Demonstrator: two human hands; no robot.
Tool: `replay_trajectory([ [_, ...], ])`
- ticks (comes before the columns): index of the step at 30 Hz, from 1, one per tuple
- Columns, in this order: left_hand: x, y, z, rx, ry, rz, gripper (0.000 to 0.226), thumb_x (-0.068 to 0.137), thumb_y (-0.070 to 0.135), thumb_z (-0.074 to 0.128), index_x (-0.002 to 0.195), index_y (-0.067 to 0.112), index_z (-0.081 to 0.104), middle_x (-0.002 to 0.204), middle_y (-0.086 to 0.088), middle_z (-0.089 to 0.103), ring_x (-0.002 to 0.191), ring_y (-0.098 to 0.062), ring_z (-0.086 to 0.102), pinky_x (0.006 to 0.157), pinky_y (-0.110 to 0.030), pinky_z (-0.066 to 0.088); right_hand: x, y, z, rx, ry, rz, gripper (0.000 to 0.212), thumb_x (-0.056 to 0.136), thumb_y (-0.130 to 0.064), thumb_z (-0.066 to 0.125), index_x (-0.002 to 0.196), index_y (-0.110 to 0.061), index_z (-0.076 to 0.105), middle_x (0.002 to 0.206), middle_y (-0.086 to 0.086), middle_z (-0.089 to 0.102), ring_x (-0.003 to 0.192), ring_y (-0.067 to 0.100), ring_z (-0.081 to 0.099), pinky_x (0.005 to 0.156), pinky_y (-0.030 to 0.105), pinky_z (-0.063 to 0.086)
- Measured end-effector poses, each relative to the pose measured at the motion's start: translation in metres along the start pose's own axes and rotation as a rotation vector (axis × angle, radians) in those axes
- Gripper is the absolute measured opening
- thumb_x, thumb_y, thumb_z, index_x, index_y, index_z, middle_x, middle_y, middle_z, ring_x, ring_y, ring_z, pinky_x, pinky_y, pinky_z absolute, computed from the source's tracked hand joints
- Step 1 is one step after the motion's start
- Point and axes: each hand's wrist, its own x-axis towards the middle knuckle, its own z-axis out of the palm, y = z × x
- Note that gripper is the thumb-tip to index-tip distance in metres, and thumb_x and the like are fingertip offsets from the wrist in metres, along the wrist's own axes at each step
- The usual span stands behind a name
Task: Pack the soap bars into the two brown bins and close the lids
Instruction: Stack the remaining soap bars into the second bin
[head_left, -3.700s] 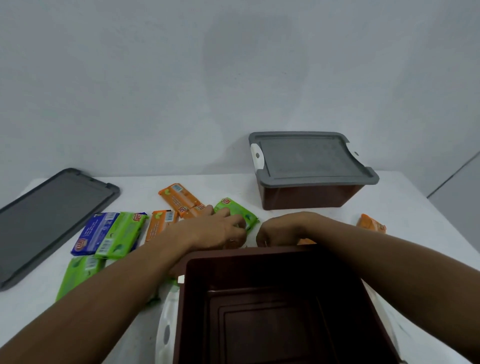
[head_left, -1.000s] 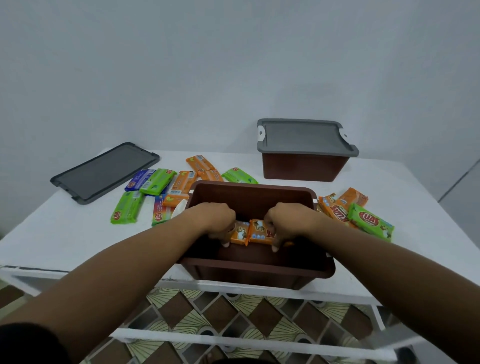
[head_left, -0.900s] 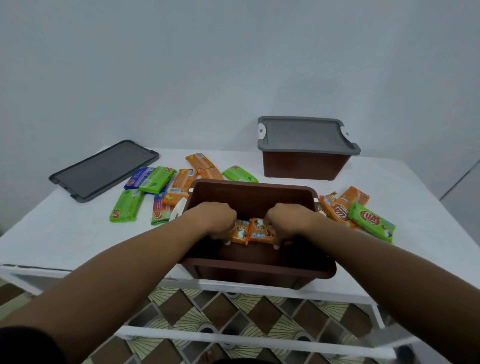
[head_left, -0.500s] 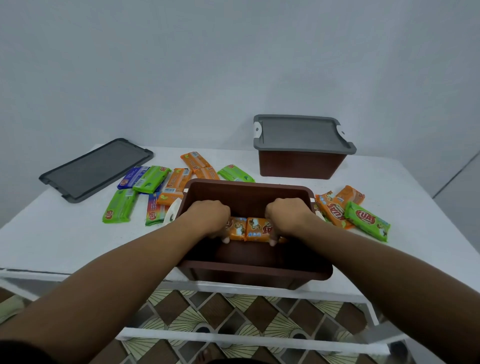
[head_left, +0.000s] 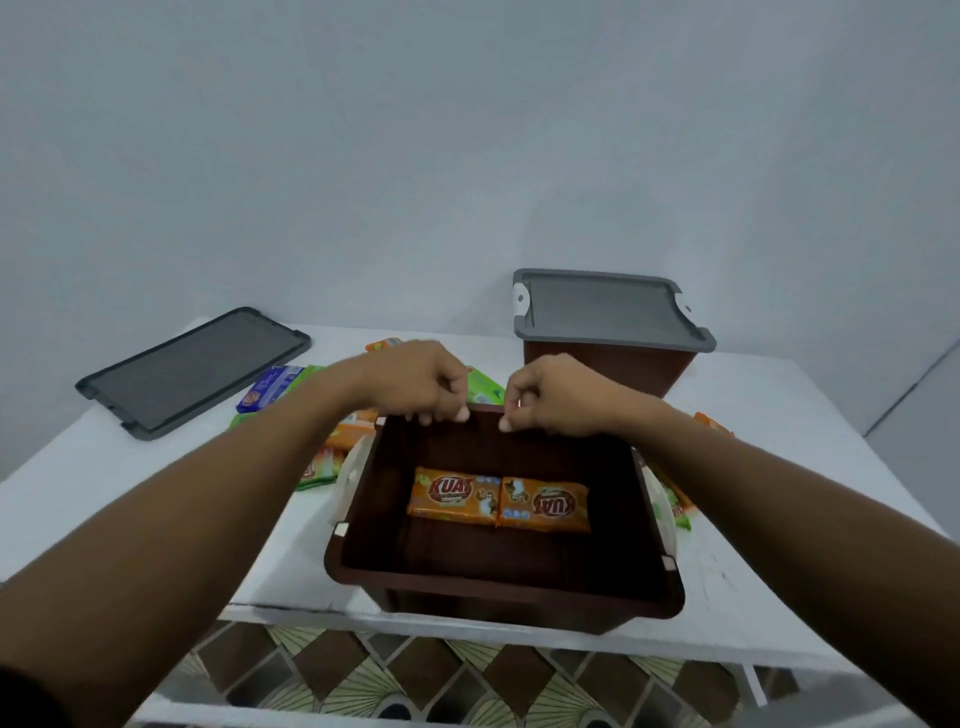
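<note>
The open brown bin (head_left: 498, 584) stands at the near edge of the white table (head_left: 104, 483). Two orange soap bars (head_left: 452, 493) (head_left: 545, 506) lie side by side on its floor. My left hand (head_left: 421, 382) and my right hand (head_left: 550, 395) hover over the bin's far rim, close together, fingers loosely curled and holding nothing. More soap bars lie left of the bin: a blue one (head_left: 265, 387), an orange one (head_left: 353, 434), and green ones partly hidden by my left arm. A green bar (head_left: 485, 387) shows between my hands. The second brown bin (head_left: 597, 366) sits at the back right under its grey lid (head_left: 608, 312).
A loose grey lid (head_left: 192, 369) lies flat at the back left of the table. More wrapped bars (head_left: 714, 423) peek out beyond my right arm. The open bin slightly overhangs the table's front edge (head_left: 311, 610), with patterned floor tiles below. A plain wall stands behind.
Both hands have let go of the two orange bars and risen out of the bin to its far rim. The bars now lie on the bin floor.
</note>
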Motion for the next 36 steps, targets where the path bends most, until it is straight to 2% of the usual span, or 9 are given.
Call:
replay_trajectory([
  [5,0.018,-0.033,-0.039,0.003,0.144,-0.006,0.007,0.087,0.015,0.078,0.082,0.015,0.074,0.065,0.011,0.071,0.06,-0.005,0.067,0.056,-0.012,0.047,0.042,-0.003,-0.01,-0.002,0.076,0.028,0.015,0.082,-0.025,0.082,0.072,-0.022,0.071,0.052,-0.026,0.06,0.049,-0.007,0.055,0.058,0.027,0.048],
  [11,0.053,-0.078,-0.041,0.203,0.051,-0.022,0.031,0.084,0.001,0.065,0.08,0.031,0.075,0.087,0.001,0.074,0.079,-0.018,0.068,0.071,-0.029,0.053,0.095,0.007,0.001,-0.021,0.071,0.111,0.008,0.085,-0.008,0.073,0.082,-0.011,0.079,0.063,-0.016,0.068,0.049,-0.011,0.058,0.052,0.017,0.045],
  [17,0.089,-0.119,-0.03,0.289,-0.025,-0.002,0.042,0.081,-0.003,0.062,0.081,0.038,0.074,0.093,0.019,0.058,0.097,-0.018,0.062,0.084,-0.033,0.051,0.139,0.012,0.02,-0.161,0.063,0.139,0.013,0.084,-0.009,0.069,0.088,-0.01,0.082,0.09,-0.002,0.078,0.082,0.015,0.072,0.071,0.022,0.054],
  [21,0.105,-0.132,-0.024,0.431,-0.116,0.044,0.032,0.085,0.01,0.065,0.101,0.035,0.078,0.114,0.013,0.065,0.108,-0.018,0.06,0.097,-0.038,0.047,0.158,0.019,0.029,-0.231,0.027,0.21,0.007,0.08,-0.019,0.08,0.08,-0.012,0.082,0.071,0.0,0.074,0.052,0.003,0.061,0.051,0.015,0.046],
  [23,0.112,-0.136,-0.023,0.503,-0.157,0.076,0.023,0.086,0.018,0.066,0.094,0.039,0.072,0.12,0.012,0.066,0.109,-0.016,0.061,0.1,-0.04,0.044,0.166,0.021,0.034,-0.249,-0.005,0.259,0.015,0.077,-0.026,0.086,0.08,-0.012,0.081,0.065,-0.002,0.07,0.05,0.003,0.056,0.058,0.024,0.055],
  [25,0.117,-0.139,-0.022,0.515,-0.219,0.106,0.025,0.085,0.016,0.066,0.09,0.041,0.066,0.122,0.011,0.065,0.114,-0.017,0.058,0.096,-0.039,0.045,0.172,0.025,0.04,-0.27,-0.061,0.298,0.021,0.075,-0.031,0.087,0.083,-0.012,0.08,0.075,0.002,0.073,0.067,0.012,0.064,0.07,0.032,0.06],
  [28,0.122,-0.142,-0.021,0.588,-0.292,0.162,0.028,0.082,0.016,0.07,0.102,0.035,0.068,0.129,0.013,0.058,0.122,-0.017,0.052,0.099,-0.045,0.042,0.177,0.027,0.048,-0.324,-0.162,0.332,0.034,0.071,-0.04,0.089,0.089,-0.014,0.076,0.088,0.003,0.073,0.084,0.02,0.068,0.078,0.036,0.06],
  [33,0.132,-0.148,-0.018,0.657,-0.361,0.207,0.039,0.077,0.031,0.081,0.103,0.037,0.053,0.129,0.014,0.052,0.121,-0.018,0.051,0.097,-0.046,0.037,0.184,0.029,0.054,-0.459,-0.197,0.326,0.058,0.063,-0.049,0.091,0.102,-0.012,0.069,0.094,0.003,0.066,0.082,0.021,0.062,0.067,0.03,0.051],
  [36,0.136,-0.152,-0.014,0.678,-0.361,0.194,0.05,0.076,0.035,0.084,0.108,0.037,0.047,0.124,0.012,0.054,0.113,-0.02,0.056,0.099,-0.047,0.036,0.184,0.034,0.057,-0.483,-0.215,0.342,0.074,0.062,-0.047,0.093,0.118,-0.013,0.058,0.107,0.007,0.06,0.087,0.023,0.054,0.072,0.031,0.047],
])
